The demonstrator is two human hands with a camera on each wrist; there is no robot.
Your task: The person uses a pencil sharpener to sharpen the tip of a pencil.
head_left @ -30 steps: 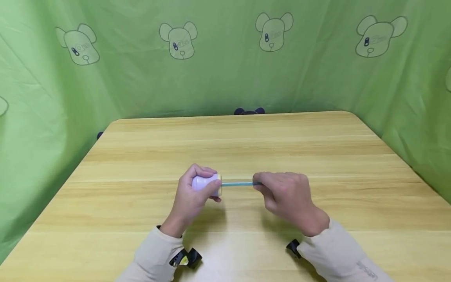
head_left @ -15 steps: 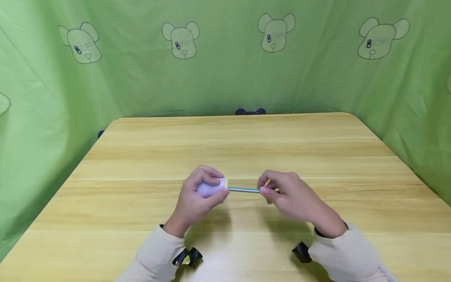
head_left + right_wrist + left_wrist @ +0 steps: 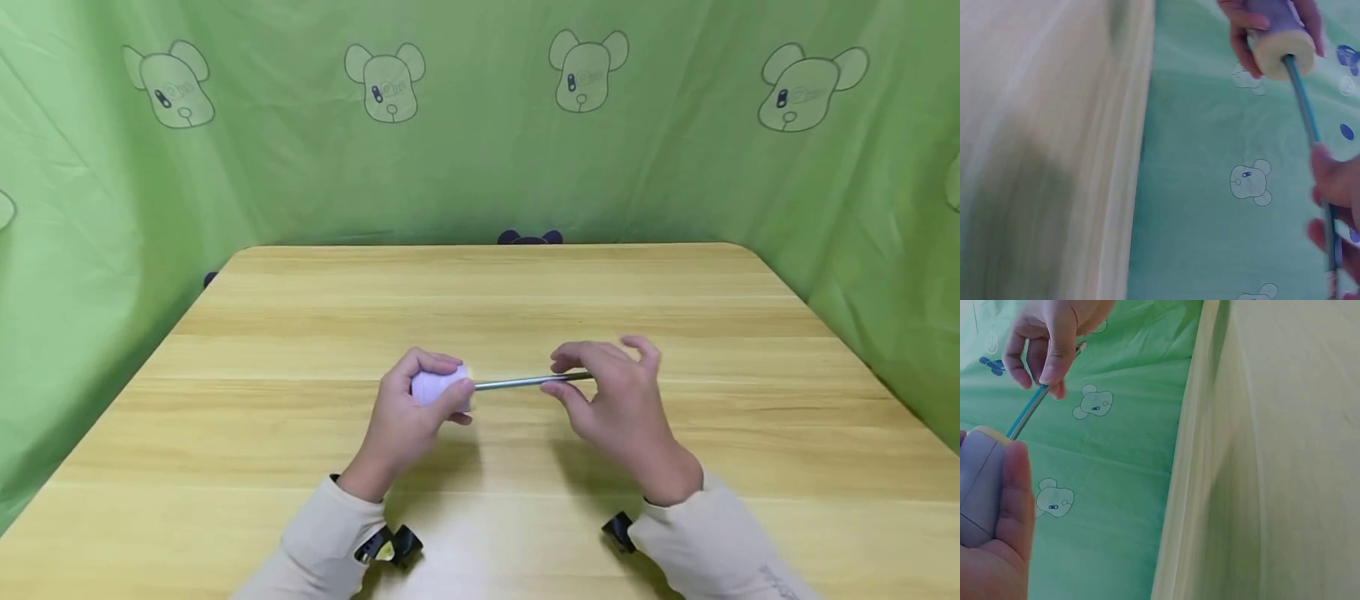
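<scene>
My left hand (image 3: 408, 417) grips a lavender pencil sharpener (image 3: 432, 386), fingers over the top and thumb along the near side. Its cream front face (image 3: 1282, 53) has a hole, and a blue-green pencil (image 3: 517, 382) goes into it. My right hand (image 3: 618, 400) holds the pencil farther back between thumb and fingers, with one finger raised. The pencil's back end sticks out past the fingertips, as the right wrist view also shows. How deep the tip sits inside the sharpener is hidden. Both hands are held above the table.
A light wood-grain table (image 3: 480, 308) lies beneath the hands. Green curtains (image 3: 480, 167) printed with bear heads hang behind it and at both sides. Black wrist devices (image 3: 405, 546) poke out from beige sleeves.
My right hand has turned and loosened from its closed grip, and more of the pencil's back end now shows. My left hand keeps the sharpener in nearly the same place.
</scene>
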